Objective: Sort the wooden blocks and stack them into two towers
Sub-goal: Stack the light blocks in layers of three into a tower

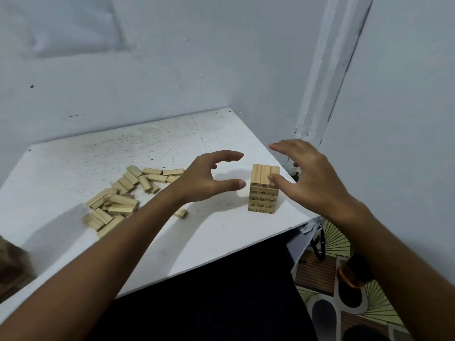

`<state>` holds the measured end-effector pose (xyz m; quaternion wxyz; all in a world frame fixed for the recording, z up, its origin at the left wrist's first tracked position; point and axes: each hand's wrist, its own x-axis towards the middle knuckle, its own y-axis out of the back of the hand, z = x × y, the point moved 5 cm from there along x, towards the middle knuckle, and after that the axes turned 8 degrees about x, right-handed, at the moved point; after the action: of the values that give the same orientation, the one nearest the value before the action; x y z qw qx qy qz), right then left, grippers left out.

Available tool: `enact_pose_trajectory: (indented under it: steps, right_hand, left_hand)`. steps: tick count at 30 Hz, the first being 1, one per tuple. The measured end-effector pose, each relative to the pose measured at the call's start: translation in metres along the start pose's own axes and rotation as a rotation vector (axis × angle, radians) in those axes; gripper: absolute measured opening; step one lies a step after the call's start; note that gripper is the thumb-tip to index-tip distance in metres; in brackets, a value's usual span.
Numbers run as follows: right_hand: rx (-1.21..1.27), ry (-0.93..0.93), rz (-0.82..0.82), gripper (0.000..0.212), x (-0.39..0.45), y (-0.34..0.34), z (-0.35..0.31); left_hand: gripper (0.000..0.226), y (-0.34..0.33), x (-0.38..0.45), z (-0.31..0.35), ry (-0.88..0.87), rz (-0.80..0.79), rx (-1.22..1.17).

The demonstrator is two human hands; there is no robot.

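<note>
One tower (264, 189) stands near the right front corner of the table (221, 242), several layers high, its top layer of three blocks lying side by side. Both hands flank it, probably to square its sides. The left hand (209, 179) hovers just left of it, fingers and thumb spread wide, holding nothing and not touching. The right hand (310, 178) is likewise spread wide and empty, its thumb tip at the top layer's right edge; whether it touches I cannot tell. The loose blocks (123, 195) lie in a heap well to the left, left there to feed the second tower, which is not yet begun
</note>
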<state>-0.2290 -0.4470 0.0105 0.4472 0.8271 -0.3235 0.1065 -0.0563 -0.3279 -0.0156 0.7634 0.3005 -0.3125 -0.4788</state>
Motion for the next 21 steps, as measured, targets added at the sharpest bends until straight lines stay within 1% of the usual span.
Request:
enact_pose_trajectory:
  steps: [3,6,10,13,15,18,21]
  right_hand:
    - [-0.003,0.118,0.001,0.048,0.006,-0.016,-0.029]
    - [0.062,0.160,-0.071,0.048,0.012,-0.046,-0.050]
    - [0.129,0.118,-0.238,0.047,0.015,-0.091,-0.065]
    - [0.041,0.065,-0.445,0.051,0.012,-0.128,-0.070]
    - [-0.006,0.039,-0.544,0.055,0.008,-0.151,-0.071]
    - [-0.014,-0.003,-0.600,0.061,0.005,-0.175,-0.070]
    - [-0.043,-0.027,-0.598,0.070,0.010,-0.193,-0.070]
  left_hand:
    - [0.062,0.017,-0.019,-0.017,0.042,0.081,0.062]
    - [0.057,0.035,-0.047,-0.037,0.074,0.175,0.159]
    - [0.049,0.056,-0.089,-0.061,0.130,0.289,0.294]
    - [0.046,0.066,-0.121,-0.080,0.182,0.354,0.392]
    - [0.046,0.067,-0.141,-0.094,0.219,0.368,0.459]
    - [0.041,0.063,-0.161,-0.114,0.243,0.382,0.542]
    - [0.041,0.061,-0.173,-0.124,0.261,0.399,0.576]
